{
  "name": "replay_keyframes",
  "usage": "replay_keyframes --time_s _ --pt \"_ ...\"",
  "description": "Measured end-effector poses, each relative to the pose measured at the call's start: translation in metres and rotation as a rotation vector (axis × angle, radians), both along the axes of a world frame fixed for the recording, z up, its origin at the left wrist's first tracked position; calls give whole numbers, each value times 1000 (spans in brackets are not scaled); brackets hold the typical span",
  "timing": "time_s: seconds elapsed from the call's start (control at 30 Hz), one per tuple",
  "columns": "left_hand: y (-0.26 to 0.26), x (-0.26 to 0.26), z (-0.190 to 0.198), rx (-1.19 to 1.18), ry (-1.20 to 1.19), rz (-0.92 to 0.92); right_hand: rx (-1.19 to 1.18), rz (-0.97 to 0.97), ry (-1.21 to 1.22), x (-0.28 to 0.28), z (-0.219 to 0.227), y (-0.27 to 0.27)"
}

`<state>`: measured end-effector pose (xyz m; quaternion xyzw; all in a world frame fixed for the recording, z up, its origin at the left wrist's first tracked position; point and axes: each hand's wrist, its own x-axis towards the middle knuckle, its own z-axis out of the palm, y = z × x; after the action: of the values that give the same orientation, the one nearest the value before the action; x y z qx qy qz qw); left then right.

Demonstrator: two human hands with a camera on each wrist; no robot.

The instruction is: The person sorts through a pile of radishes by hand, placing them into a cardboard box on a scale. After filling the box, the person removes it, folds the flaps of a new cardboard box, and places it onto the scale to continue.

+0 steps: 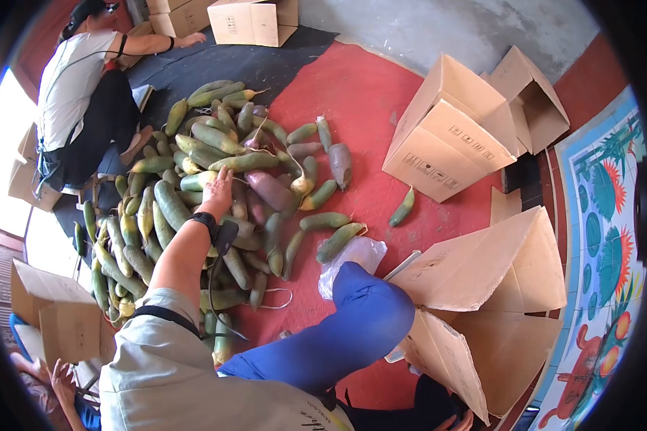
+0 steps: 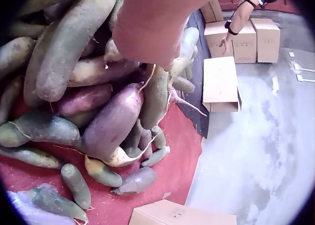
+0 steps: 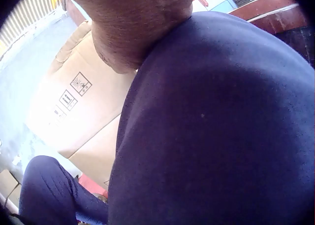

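A large heap of green radishes, some of them purple, lies on the floor in the head view. My left hand reaches over the middle of it, its extended fingers at a long green radish. In the left wrist view, the left hand hangs above the heap near a purple radish, its fingertips out of sight. My right hand is low at the bottom edge, beside my leg and an open cardboard box. In the right wrist view, my thigh hides much of the right hand.
Another open box stands at the back right. A white plastic bag lies by my knee, near a lone radish. One person crouches at the far left; another person's hand shows at lower left beside a box.
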<state>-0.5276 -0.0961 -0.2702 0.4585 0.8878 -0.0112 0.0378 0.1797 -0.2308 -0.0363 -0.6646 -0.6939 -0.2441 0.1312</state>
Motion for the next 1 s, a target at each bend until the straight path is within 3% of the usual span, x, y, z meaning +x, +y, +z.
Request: replay_keyframes --time_s 0.1,0.13,0.2,0.3,0.4,0.43,0.47,0.5,0.57,0.6,0.63,0.7,0.73,0.77,0.8,0.87,1.0 --pt "9 -5 8 -127 -99 18 -46 -17 -7 12 -6 -6" --pt "5 -35 -47 -76 22 -77 -61 -22 -9 12 -7 -7" --pt "9 -31 -35 -144 53 -30 -111 -19 22 8 -5 -6" --pt "7 -24 -23 -65 49 6 -125 9 22 11 -6 -6" --pt "0 -24 -9 -150 61 -50 -132 4 49 7 -4 -4" --pt "-3 -5 34 -151 -63 15 -128 4 54 5 -3 -3" --pt "-11 -12 21 -147 -58 14 -131 8 74 3 -2 -3" --pt "-23 -28 -4 -44 -18 21 -133 11 95 1 -2 -2" --pt "-49 -48 -21 62 31 22 -101 41 123 -2 -1 0" --pt "-61 -54 -21 236 17 -35 -72 75 142 -4 0 1" --pt "-66 -53 -12 410 2 -93 -68 73 148 -5 1 2" --pt "-66 -48 5 474 -35 -111 -34 19 191 -10 5 4" --pt "-60 -25 40 533 -85 -130 -31 9 194 -15 9 9" --pt "-55 4 76 749 -307 -154 37 77 190 -20 14 16" --pt "-45 27 106 839 -752 87 103 136 180 -19 14 14" --pt "-28 47 138 888 -1003 -46 -18 125 408 10 -8 2" --pt "-4 142 249 878 -1345 -195 44 289 459 -25 22 3"
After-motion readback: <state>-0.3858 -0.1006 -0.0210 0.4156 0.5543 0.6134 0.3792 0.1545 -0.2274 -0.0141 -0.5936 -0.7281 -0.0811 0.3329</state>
